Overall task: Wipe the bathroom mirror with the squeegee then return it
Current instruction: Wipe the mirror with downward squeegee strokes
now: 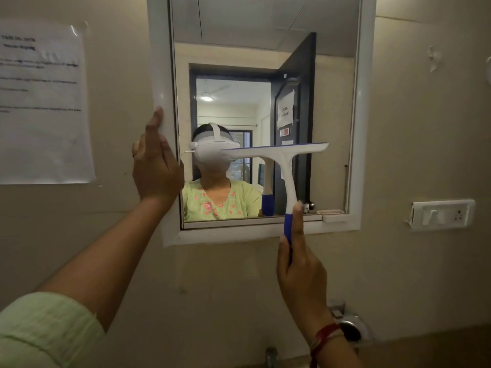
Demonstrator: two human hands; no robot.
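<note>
The mirror (326, 102) hangs on the wall in a white frame (364, 128), with a person and an open dark door reflected in it. My right hand (301, 272) grips the blue lower handle of a white squeegee (281, 160). Its handle stands upright and its blade lies roughly level across the lower middle of the glass. My left hand (156, 166) holds the frame's left edge, thumb up along it, fingers reaching round behind the edge.
A printed paper notice (42, 102) is taped to the wall left of the mirror. A white switch and socket plate (442, 215) sits at the right. A chrome tap fitting (348, 325) and a pipe (271, 355) show below.
</note>
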